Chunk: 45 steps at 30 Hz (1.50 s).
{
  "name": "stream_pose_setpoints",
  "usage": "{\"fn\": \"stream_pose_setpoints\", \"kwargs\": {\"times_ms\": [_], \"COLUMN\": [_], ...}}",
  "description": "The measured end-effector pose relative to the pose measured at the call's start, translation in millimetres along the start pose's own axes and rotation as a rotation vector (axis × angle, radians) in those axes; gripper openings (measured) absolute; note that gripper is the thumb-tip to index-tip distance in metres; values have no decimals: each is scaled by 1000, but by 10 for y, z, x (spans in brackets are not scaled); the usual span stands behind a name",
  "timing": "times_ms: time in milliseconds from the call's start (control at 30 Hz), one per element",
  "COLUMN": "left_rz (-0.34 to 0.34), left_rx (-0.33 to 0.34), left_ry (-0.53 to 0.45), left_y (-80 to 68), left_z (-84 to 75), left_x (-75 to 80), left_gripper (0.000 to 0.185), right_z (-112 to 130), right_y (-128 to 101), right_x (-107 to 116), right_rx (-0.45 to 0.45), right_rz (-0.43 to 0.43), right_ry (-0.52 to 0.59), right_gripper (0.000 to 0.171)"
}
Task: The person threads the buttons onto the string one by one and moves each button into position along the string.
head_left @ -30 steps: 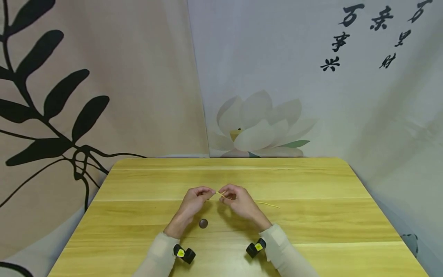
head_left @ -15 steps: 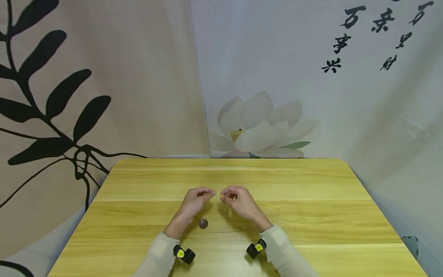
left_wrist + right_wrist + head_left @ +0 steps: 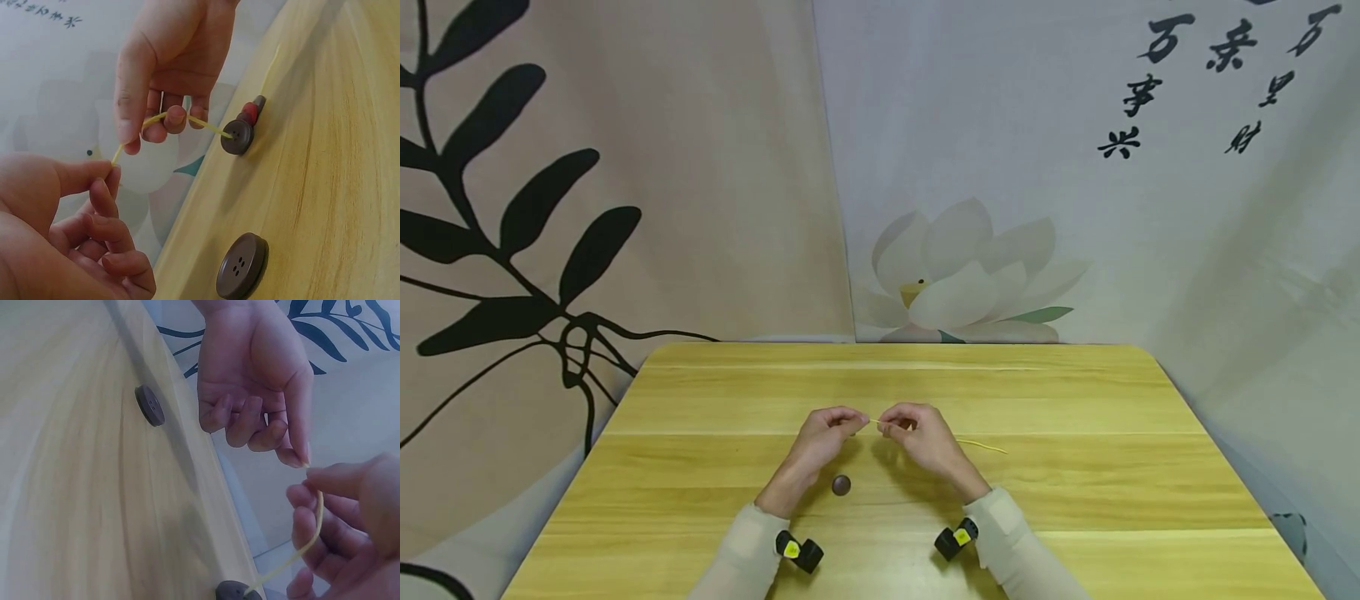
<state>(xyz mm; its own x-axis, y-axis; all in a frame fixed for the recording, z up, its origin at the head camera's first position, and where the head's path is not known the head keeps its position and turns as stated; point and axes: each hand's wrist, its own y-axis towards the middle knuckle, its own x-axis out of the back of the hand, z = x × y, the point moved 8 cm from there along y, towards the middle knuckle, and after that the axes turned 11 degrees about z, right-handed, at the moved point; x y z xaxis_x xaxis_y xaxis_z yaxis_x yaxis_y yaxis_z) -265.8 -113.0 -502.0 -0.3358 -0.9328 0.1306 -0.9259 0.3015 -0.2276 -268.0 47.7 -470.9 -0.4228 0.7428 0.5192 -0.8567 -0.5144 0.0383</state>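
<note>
Head view: both hands are raised just above a pale yellow wooden table (image 3: pixel 1075 467), close together near its middle. The left hand (image 3: pixel 823 433) has its fingers curled, thumb and forefinger pinching the end of a thin yellow cord (image 3: pixel 874 423). The right hand (image 3: pixel 917 435) is also curled around the cord, just beside the left. The cord's free end trails to the right across the tabletop. A dark brown round four-hole button (image 3: pixel 841 484) lies flat on the table, below and between the wrists, touching neither hand. Printed fabric backdrops hang behind the table.

Left wrist view: the left hand (image 3: pixel 75 231) pinches the cord tip (image 3: pixel 116 155) between thumb and forefinger, other fingers folded in. The right hand (image 3: pixel 165 69) holds the cord looped over its curled fingers. Beyond it the cord passes through a second dark brown button (image 3: pixel 237 137), with a small red bead-like piece (image 3: pixel 250 113) just behind it. The loose brown button (image 3: pixel 242 265) rests on the table nearer the camera.

Right wrist view: the right hand (image 3: pixel 350 525) grips the cord (image 3: pixel 309 540), which runs down to the threaded button (image 3: pixel 232 592) at the frame's bottom edge. The left hand (image 3: pixel 259 381) pinches the cord's tip. The loose button (image 3: pixel 150 405) lies on the wood, well apart.
</note>
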Motion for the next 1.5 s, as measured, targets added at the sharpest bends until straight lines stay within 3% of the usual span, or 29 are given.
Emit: {"fn": "stream_pose_setpoints", "kwargs": {"times_ms": [567,833,1200,1500], "left_rz": [13,65,122,147], "left_rx": [3,4,15,21], "left_ry": [1,16,63,117], "left_y": [-27,-39,-88,-162], "left_z": [6,-4,65,178], "left_x": [-10,-24,59,223], "left_gripper": [26,26,28,27], "right_z": [-37,-28,-67,-231], "right_y": [6,6,20,21], "right_x": [-9,13,94,193], "right_rx": [-26,-13,-34,-94], "right_rz": [0,-17,-60,-108], "right_ry": [47,75,87,190], "right_gripper": [12,11,10,12]}}
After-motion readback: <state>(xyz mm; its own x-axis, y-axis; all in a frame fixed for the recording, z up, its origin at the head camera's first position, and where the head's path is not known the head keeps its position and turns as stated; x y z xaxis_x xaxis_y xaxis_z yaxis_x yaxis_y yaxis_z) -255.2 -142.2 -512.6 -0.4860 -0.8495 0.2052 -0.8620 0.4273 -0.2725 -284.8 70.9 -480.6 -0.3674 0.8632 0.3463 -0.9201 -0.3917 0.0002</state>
